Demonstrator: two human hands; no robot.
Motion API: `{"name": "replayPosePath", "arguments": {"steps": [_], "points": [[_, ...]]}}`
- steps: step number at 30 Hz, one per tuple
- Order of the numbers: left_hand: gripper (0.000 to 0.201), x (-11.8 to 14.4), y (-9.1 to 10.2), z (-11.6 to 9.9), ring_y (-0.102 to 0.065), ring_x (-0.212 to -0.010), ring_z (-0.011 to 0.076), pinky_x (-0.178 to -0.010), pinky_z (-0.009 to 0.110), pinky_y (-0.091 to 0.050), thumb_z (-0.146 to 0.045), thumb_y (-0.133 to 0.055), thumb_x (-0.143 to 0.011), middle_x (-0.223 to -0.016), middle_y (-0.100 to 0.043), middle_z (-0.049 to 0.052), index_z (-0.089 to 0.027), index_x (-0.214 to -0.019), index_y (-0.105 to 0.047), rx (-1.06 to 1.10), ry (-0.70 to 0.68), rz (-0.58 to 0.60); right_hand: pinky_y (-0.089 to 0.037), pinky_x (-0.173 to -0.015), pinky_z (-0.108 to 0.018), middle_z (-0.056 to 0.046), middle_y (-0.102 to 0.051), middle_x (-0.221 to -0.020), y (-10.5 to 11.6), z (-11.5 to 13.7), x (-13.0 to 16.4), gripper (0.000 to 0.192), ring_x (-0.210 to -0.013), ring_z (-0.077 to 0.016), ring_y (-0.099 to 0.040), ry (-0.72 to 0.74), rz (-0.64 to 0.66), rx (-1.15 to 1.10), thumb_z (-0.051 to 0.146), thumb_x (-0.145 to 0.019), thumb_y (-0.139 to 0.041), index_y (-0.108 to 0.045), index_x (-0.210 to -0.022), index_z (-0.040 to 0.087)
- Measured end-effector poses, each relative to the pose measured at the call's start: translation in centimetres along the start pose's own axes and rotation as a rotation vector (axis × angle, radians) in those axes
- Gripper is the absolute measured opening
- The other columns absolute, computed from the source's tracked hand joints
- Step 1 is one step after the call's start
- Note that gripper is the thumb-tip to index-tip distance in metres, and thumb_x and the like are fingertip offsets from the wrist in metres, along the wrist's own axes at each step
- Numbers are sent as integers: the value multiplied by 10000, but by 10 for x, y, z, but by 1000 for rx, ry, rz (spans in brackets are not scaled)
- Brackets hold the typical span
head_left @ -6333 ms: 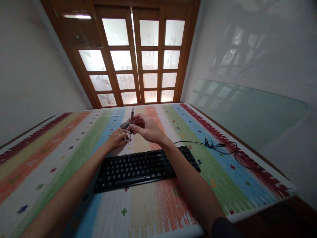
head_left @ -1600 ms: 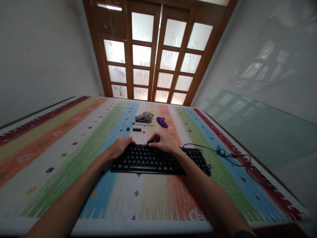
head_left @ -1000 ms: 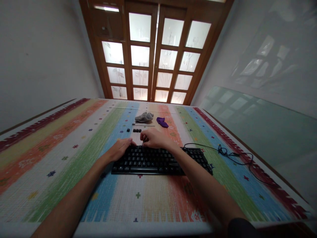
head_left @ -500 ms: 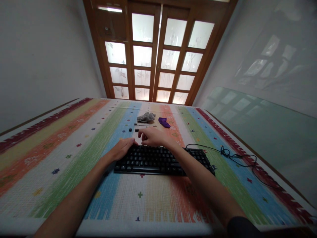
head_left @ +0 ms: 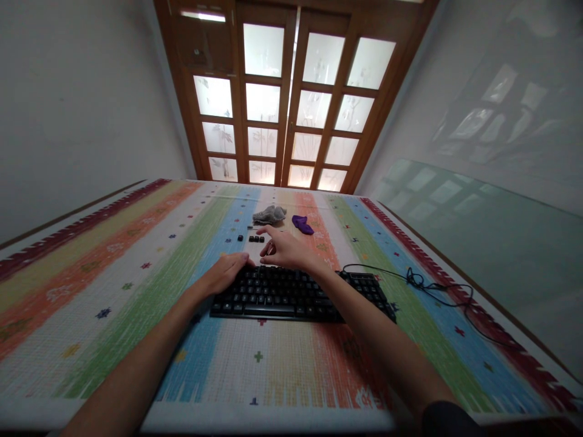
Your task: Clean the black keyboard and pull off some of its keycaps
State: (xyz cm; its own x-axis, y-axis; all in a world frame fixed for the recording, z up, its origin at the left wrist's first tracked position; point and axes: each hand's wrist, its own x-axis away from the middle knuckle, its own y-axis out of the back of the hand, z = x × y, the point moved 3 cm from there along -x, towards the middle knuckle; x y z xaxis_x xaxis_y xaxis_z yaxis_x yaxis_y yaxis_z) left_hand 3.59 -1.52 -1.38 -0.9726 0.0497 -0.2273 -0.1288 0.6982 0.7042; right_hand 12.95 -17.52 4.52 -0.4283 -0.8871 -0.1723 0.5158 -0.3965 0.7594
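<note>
A black keyboard (head_left: 296, 295) lies on the striped mat. My left hand (head_left: 226, 271) rests on its far left corner with the fingers curled over the edge. My right hand (head_left: 285, 250) hovers just beyond the keyboard's far edge, fingers spread and holding nothing, its index finger stretched toward a short row of loose black keycaps (head_left: 256, 238). One more single keycap (head_left: 240, 237) lies a little to the left of that row.
A crumpled grey cloth (head_left: 269, 213) and a purple cloth (head_left: 301, 224) lie farther back. The keyboard's black cable (head_left: 423, 283) tangles off to the right. A glass sheet (head_left: 478, 224) leans on the right wall. Wooden doors (head_left: 291, 91) stand behind.
My right hand has left the keyboard's keys and moved forward to the loose keycaps, opening its fingers. My left hand has stayed on the keyboard's corner.
</note>
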Motion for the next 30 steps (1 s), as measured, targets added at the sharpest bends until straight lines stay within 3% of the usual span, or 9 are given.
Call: {"name": "replayPosePath", "arguments": {"steps": [5,12,21,30], "points": [[607,0,1,-2,-668,-956,249,-991,396,-446,-490,-229,-988,-1010,-767,55,-213,-944,-767,-9,2,20,-468,-731,-260,-35,-733,-881,-4,2,-3,530,-801,-172,-697,10,-62,74,99,-749,-726,-532,-1240,145],[600,-1,0,0,-665,-935,247,-979,388,-452,-502,-240,-979,-957,-767,51,-220,-915,-766,-12,7,-2,-449,-687,-263,-42,-706,-798,-8,-1,-4,168,-726,-154,-644,32,-98,111,141,-788,-729,-666,-943,126],[554,0,2,-7,-668,-877,240,-945,379,-467,-469,-279,-977,-924,-767,52,-232,-868,-768,11,-25,-21,-458,-643,-244,-27,-700,-783,-8,-24,-9,167,-727,-155,-649,-83,-174,-18,175,-786,-747,-621,-892,151],[566,-1,0,-3,-676,-876,232,-941,377,-475,-459,-262,-986,-914,-766,45,-226,-880,-766,8,-23,-13,-427,-627,-235,-5,-675,-725,-10,-27,-12,91,-693,-144,-627,-75,-168,-32,171,-817,-708,-624,-849,155]]}}
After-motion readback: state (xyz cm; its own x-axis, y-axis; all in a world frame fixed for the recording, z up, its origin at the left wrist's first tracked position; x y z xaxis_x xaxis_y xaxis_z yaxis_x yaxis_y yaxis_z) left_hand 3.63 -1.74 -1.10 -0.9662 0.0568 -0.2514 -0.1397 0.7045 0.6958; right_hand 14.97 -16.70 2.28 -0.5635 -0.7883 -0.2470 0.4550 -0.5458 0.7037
